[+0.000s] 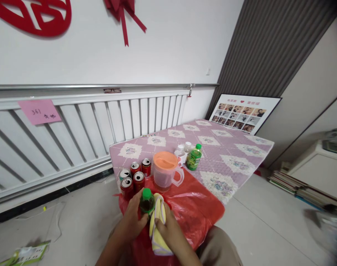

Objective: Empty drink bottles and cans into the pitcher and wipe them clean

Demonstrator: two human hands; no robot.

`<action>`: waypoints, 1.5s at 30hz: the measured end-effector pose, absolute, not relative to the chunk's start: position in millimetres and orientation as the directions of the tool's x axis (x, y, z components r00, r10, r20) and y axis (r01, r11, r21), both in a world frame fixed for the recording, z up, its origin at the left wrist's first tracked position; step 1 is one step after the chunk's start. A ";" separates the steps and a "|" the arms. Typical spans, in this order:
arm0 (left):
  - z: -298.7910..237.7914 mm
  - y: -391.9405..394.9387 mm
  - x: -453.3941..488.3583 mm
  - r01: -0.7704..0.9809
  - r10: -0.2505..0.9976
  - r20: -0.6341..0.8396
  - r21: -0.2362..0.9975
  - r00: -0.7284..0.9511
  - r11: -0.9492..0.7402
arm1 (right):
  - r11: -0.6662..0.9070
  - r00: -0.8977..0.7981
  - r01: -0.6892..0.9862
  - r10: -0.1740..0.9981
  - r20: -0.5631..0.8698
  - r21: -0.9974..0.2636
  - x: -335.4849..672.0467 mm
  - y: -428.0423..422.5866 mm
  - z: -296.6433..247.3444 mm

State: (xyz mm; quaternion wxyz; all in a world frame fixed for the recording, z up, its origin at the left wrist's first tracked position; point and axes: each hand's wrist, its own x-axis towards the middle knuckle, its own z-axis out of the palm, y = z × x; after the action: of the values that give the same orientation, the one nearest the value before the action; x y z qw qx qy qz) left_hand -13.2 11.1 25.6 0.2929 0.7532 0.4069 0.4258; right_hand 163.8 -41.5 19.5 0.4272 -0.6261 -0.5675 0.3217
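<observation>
My left hand [133,220] is wrapped round a green-capped drink bottle [147,201], which stands upright near the table's front edge. In my right hand [169,226] is a folded yellow cloth [158,218] with a pale purple edge, touching or close beside the bottle. Both are over a red plastic bag [196,199] spread on the table. Just behind the bottle stands a clear plastic jug [163,179] with an orange lid. Several opened drink cans [139,181], mostly red, are grouped to the left of the jug. The bottle's lower part is hidden by my hands.
Another green-capped bottle [194,158] and two white-capped bottles [180,155] stand right of the jug. A purple patterned cloth [189,135] covers the table. Behind it is a white radiator [132,118]; a photo board [244,112] leans at the far end.
</observation>
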 end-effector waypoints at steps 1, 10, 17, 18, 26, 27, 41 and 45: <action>25.8 11.1 -12.8 0.367 0.866 0.402 0.789 0.298 -0.492 | 0.006 0.140 0.438 0.987 0.075 -0.899 163.9 -42.4 15.9; 19.4 3.9 2.4 0.483 0.907 0.413 0.779 0.084 -0.400 | 0.066 0.223 0.404 0.960 0.168 -0.912 160.8 -45.6 44.8; 24.4 4.4 2.3 0.438 0.926 0.365 0.820 0.094 -0.368 | 0.136 0.203 0.425 0.949 0.241 -0.895 152.4 -44.2 76.2; 24.1 4.8 1.5 0.442 0.924 0.368 0.815 0.103 -0.374 | 0.117 0.217 0.417 0.950 0.224 -0.901 152.2 -42.4 71.9; 29.2 12.9 -16.2 0.329 0.905 0.334 0.850 0.264 -0.410 | 0.017 0.215 0.399 0.970 0.111 -0.917 162.3 -35.9 14.6; 32.7 15.0 -18.9 0.313 0.906 0.318 0.862 0.281 -0.399 | 0.011 0.212 0.403 0.972 0.105 -0.915 163.0 -36.3 10.7; 35.3 19.5 -2.6 0.299 0.915 0.357 0.866 0.188 -0.400 | 0.079 0.247 0.407 0.950 0.193 -0.910 155.8 -44.6 57.2; 30.3 18.4 3.9 0.353 0.921 0.368 0.851 0.127 -0.389 | 0.181 0.195 0.447 0.936 0.293 -0.876 148.8 -43.2 78.1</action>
State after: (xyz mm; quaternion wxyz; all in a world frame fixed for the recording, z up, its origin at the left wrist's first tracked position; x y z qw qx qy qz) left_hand 3.9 18.4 30.3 0.3015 0.6876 0.4632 0.4709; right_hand 148.8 -43.2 78.1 0.4982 -0.5909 -0.5852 0.2454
